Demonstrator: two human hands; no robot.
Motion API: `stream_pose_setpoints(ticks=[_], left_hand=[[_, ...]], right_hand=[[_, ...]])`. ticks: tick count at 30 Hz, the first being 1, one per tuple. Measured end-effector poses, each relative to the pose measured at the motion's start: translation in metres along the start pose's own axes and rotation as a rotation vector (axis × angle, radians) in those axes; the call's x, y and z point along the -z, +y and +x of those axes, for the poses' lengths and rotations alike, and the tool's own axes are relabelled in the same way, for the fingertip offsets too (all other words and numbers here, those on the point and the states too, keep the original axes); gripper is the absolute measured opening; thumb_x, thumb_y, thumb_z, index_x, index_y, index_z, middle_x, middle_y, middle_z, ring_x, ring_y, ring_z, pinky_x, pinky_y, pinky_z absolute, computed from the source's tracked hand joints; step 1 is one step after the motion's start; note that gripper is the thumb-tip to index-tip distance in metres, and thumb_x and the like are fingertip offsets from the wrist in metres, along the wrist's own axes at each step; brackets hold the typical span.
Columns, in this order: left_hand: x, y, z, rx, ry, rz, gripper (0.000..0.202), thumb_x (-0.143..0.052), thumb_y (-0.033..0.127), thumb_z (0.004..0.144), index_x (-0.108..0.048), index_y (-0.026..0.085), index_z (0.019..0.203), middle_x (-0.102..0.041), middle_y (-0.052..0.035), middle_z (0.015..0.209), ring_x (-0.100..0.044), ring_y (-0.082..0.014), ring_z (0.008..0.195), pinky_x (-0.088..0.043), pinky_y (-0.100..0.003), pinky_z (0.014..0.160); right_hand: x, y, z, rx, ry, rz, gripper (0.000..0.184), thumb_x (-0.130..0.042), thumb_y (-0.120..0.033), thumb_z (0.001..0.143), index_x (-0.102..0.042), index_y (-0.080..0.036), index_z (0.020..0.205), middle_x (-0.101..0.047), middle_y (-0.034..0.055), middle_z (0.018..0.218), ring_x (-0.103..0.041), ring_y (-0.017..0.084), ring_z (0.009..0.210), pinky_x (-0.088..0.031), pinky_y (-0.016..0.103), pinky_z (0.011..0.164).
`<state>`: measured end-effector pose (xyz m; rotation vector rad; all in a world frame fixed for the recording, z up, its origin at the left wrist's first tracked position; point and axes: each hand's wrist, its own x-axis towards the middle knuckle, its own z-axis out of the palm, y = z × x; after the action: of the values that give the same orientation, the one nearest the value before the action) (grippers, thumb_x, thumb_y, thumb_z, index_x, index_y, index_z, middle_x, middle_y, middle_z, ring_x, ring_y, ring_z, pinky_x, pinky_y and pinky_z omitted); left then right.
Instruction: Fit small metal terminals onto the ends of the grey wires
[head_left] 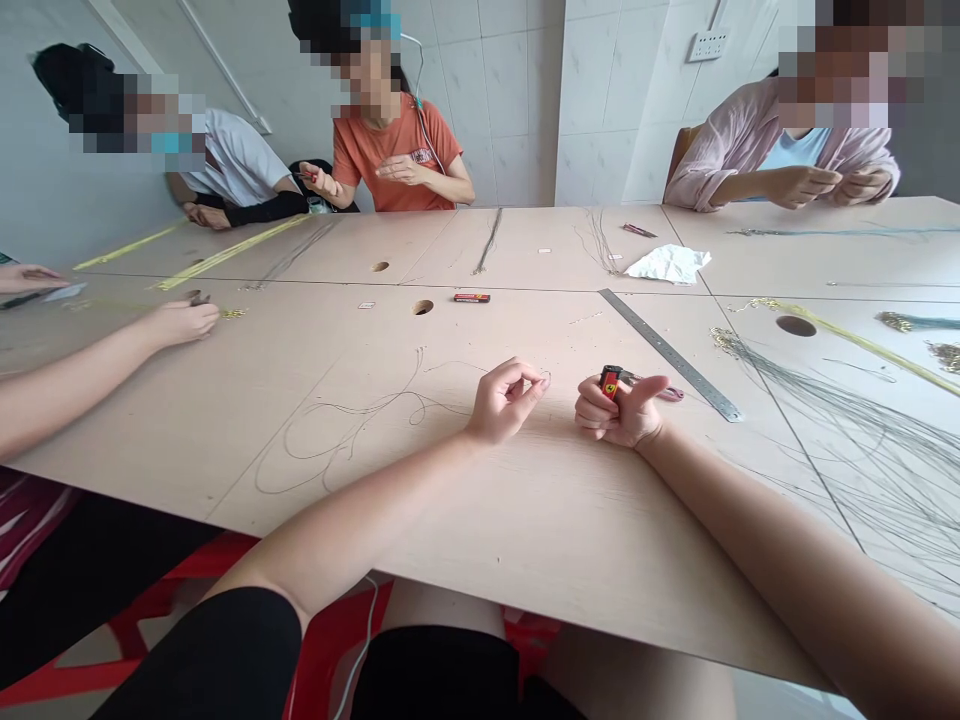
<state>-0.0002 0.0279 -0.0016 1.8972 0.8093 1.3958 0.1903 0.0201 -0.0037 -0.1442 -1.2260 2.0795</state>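
My left hand (504,405) is closed in a pinch above the table, with a thin dark cord end just showing at its fingertips. Loose loops of thin cord (349,408) spread over the tabletop to the left of it and run toward that hand. A short gap to the right, my right hand (616,425) wraps its fingers round a red and black lighter (610,383), thumb raised off to the side. Behind the right hand lies a tool with a pinkish-red handle (671,394), partly hidden by the thumb.
A steel ruler (671,353) lies beyond my right hand. To the right are a bundle of dark cords (817,400) and yellow cords (877,345). Another lighter (472,298) rests near a table hole (423,308). Crumpled white paper (669,263) lies farther back. Several people sit around the table.
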Motion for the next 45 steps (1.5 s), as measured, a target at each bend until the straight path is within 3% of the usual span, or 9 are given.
stream_pose_setpoints(ticks=[10, 17, 19, 24, 27, 32, 35, 41, 45], left_hand=[[0.0, 0.003, -0.001, -0.055, -0.048, 0.037, 0.018, -0.063, 0.027, 0.084, -0.06, 0.017, 0.07, -0.056, 0.0007, 0.068, -0.033, -0.0057, 0.049, -0.028, -0.022, 0.046], [-0.001, 0.006, 0.0, -0.124, -0.065, 0.061, 0.017, -0.063, 0.024, 0.084, -0.059, 0.017, 0.069, -0.056, 0.0011, 0.066, -0.032, -0.0058, 0.049, -0.029, -0.022, 0.047], [-0.001, 0.005, -0.001, -0.128, -0.065, 0.071, 0.018, -0.063, 0.025, 0.084, -0.059, 0.017, 0.069, -0.056, 0.001, 0.066, -0.032, -0.0057, 0.048, -0.029, -0.022, 0.046], [-0.001, 0.003, -0.002, -0.126, -0.072, 0.092, 0.015, -0.063, 0.025, 0.084, -0.061, 0.017, 0.072, -0.057, 0.0008, 0.068, -0.032, -0.0053, 0.047, -0.03, -0.022, 0.046], [0.0, 0.003, -0.002, -0.131, -0.087, 0.087, 0.015, -0.061, 0.023, 0.085, -0.06, 0.017, 0.071, -0.057, 0.001, 0.067, -0.033, -0.0057, 0.047, -0.032, -0.022, 0.047], [0.0, 0.004, -0.002, -0.129, -0.059, 0.079, 0.015, -0.063, 0.024, 0.084, -0.059, 0.017, 0.071, -0.056, 0.0012, 0.067, -0.033, -0.0057, 0.049, -0.031, -0.022, 0.046], [0.0, 0.005, -0.001, -0.099, -0.049, 0.047, 0.016, -0.063, 0.026, 0.083, -0.059, 0.017, 0.07, -0.056, 0.0007, 0.067, -0.035, -0.0061, 0.049, -0.03, -0.022, 0.047], [0.001, 0.003, 0.002, 0.101, 0.042, -0.064, 0.027, -0.066, 0.037, 0.08, -0.057, 0.017, 0.065, -0.053, 0.0017, 0.063, -0.035, -0.0065, 0.05, -0.029, -0.023, 0.047], [0.001, 0.001, 0.003, 0.192, 0.083, -0.112, 0.029, -0.069, 0.041, 0.076, -0.057, 0.017, 0.066, -0.05, 0.003, 0.061, -0.035, -0.006, 0.05, -0.028, -0.023, 0.047]], right_hand=[[0.004, 0.005, -0.001, -0.04, -0.183, 0.065, 0.067, -0.081, -0.055, 0.062, -0.026, -0.018, 0.054, -0.028, -0.0104, 0.048, -0.02, 0.003, 0.043, -0.019, 0.02, 0.045], [-0.007, 0.002, 0.002, 0.007, 0.019, -0.071, 0.055, -0.077, -0.02, 0.069, -0.026, -0.016, 0.049, -0.035, -0.0075, 0.047, -0.034, 0.006, 0.048, -0.035, 0.024, 0.058], [-0.01, 0.002, 0.002, 0.018, 0.081, -0.141, 0.054, -0.076, -0.022, 0.07, -0.028, -0.016, 0.045, -0.036, -0.0062, 0.048, -0.037, 0.007, 0.048, -0.034, 0.025, 0.056], [-0.009, 0.007, 0.004, 0.057, 0.232, -0.42, 0.062, -0.046, -0.058, 0.091, -0.044, -0.018, 0.044, -0.049, 0.0015, 0.055, -0.05, 0.013, 0.058, -0.039, 0.029, 0.06], [-0.009, 0.011, 0.005, 0.114, 0.357, -0.571, 0.06, -0.043, -0.061, 0.091, -0.057, -0.018, 0.052, -0.06, 0.0044, 0.066, -0.055, 0.014, 0.067, -0.043, 0.03, 0.07], [-0.015, 0.009, 0.006, 0.062, 0.569, -0.566, 0.061, -0.048, -0.068, 0.085, -0.04, -0.021, 0.048, -0.038, -0.0041, 0.038, -0.035, 0.009, 0.037, -0.028, 0.026, 0.041], [-0.018, 0.008, 0.005, 0.061, 0.561, -0.512, 0.062, -0.055, -0.062, 0.084, -0.03, -0.022, 0.044, -0.028, -0.0064, 0.034, -0.023, 0.007, 0.033, -0.016, 0.027, 0.038], [-0.01, 0.008, 0.001, 0.045, 0.475, -0.501, 0.042, -0.064, -0.033, 0.075, -0.033, -0.021, 0.047, -0.029, -0.0062, 0.042, -0.022, 0.007, 0.041, -0.014, 0.027, 0.043], [-0.009, 0.004, 0.005, 0.139, 0.388, -0.359, 0.031, -0.057, -0.036, 0.07, -0.038, -0.021, 0.051, -0.03, -0.0052, 0.046, -0.023, 0.009, 0.044, -0.017, 0.027, 0.046]])
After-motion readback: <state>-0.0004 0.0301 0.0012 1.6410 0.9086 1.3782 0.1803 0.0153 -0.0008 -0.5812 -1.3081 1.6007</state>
